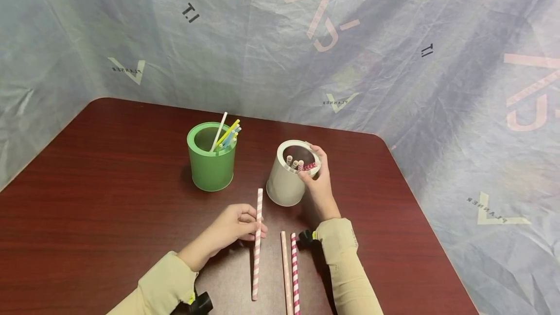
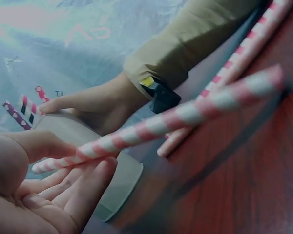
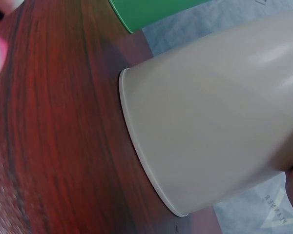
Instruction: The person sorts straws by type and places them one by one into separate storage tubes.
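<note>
My left hand (image 1: 234, 227) pinches a pink-and-white striped paper straw (image 1: 257, 256) between thumb and fingers. In the left wrist view the striped straw (image 2: 151, 126) slants across the palm side, its far end over the table. My right hand (image 1: 321, 183) grips the rim of a pale grey can (image 1: 284, 183), thumb on the near side and fingers round the right. The can leans a little to the right in the head view. Several patterned straws (image 1: 301, 165) stand inside it. The right wrist view is mostly filled by the can's side (image 3: 205, 117).
A green can (image 1: 212, 171) with white, yellow and blue straws (image 1: 227, 135) stands to the left, further back. Close to my right forearm lie a light pink straw (image 1: 286, 271) and a magenta-striped straw (image 1: 295, 271). A printed cloth (image 1: 262, 38) hangs behind the dark red table (image 1: 109, 183).
</note>
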The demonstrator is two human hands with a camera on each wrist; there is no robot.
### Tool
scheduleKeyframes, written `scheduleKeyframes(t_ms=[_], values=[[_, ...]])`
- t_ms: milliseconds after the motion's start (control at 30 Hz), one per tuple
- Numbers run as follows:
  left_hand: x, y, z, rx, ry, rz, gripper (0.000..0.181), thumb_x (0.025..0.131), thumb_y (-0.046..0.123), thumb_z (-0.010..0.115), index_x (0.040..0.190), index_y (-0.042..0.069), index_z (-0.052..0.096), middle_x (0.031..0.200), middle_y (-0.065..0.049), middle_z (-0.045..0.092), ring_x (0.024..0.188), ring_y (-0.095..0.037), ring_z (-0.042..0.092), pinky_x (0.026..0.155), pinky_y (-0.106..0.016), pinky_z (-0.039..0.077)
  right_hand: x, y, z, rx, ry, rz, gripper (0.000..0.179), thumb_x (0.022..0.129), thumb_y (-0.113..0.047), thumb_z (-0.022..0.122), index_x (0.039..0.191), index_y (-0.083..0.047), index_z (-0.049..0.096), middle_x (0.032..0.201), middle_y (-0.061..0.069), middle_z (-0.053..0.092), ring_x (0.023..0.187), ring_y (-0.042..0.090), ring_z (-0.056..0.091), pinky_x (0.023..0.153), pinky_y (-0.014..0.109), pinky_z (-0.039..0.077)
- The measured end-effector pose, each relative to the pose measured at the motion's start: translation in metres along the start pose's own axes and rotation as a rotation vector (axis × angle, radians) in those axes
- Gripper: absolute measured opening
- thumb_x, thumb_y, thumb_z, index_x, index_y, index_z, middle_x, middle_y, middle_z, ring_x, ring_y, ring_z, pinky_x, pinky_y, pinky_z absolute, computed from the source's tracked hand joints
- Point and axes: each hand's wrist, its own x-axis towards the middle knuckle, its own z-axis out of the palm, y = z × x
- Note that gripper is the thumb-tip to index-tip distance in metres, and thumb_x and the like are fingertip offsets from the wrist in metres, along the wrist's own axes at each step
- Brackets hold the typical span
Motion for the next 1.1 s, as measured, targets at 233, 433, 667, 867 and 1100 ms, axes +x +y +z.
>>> scheduleKeyframes(t_ms=[233, 433, 667, 867, 1100], values=[[-0.002, 0.009, -0.001, 0.026, 0.029, 0.114, 0.019, 0.092, 0.000, 0.055, 0.103, -0.016, 0.051, 0.106, -0.038, 0.065, 0.096, -0.036, 0.070, 0.077, -0.025, 0.058, 0.000, 0.000, 0.000, 0.001, 0.000, -0.009, 0.067, 0.078, -0.002, 0.064, 0.138, -0.011, 0.035, 0.144, 0.000, 0.042, 0.120, 0.010, 0.050, 0.094, 0.016, 0.046], [-0.001, 0.015, 0.001, 0.077, 0.062, 0.240, 0.019, 0.092, -0.003, 0.054, 0.106, -0.017, 0.052, 0.105, -0.038, 0.065, 0.097, -0.041, 0.069, 0.080, -0.023, 0.056, 0.000, 0.002, 0.000, 0.010, -0.005, -0.020, 0.066, 0.079, -0.005, 0.066, 0.137, -0.009, 0.035, 0.144, 0.000, 0.042, 0.121, 0.010, 0.049, 0.095, 0.016, 0.046], [-0.003, 0.029, 0.008, 0.263, 0.181, 0.389, 0.012, 0.091, -0.002, 0.060, 0.102, -0.006, 0.059, 0.099, -0.026, 0.071, 0.092, -0.027, 0.072, 0.086, -0.026, 0.055, 0.001, 0.002, -0.001, 0.016, -0.011, -0.033, 0.065, 0.079, -0.004, 0.065, 0.137, -0.008, 0.034, 0.146, 0.001, 0.041, 0.125, 0.013, 0.047, 0.097, 0.016, 0.046], [-0.006, 0.047, 0.012, 0.356, 0.324, 0.454, 0.016, 0.089, -0.001, 0.063, 0.106, -0.001, 0.061, 0.099, -0.017, 0.073, 0.094, -0.026, 0.072, 0.083, -0.025, 0.057, 0.000, 0.001, 0.000, 0.009, -0.007, -0.028, 0.066, 0.078, -0.001, 0.064, 0.137, -0.008, 0.034, 0.146, 0.003, 0.041, 0.128, 0.022, 0.044, 0.096, 0.016, 0.046], [-0.004, 0.066, 0.016, 0.549, 0.520, 0.859, 0.021, 0.082, -0.010, 0.068, 0.099, 0.000, 0.061, 0.095, -0.010, 0.074, 0.090, -0.020, 0.071, 0.084, -0.023, 0.055, 0.001, 0.003, -0.001, 0.013, -0.008, -0.023, 0.066, 0.079, 0.000, 0.064, 0.138, -0.007, 0.034, 0.146, 0.002, 0.040, 0.129, 0.023, 0.042, 0.097, 0.017, 0.045]])
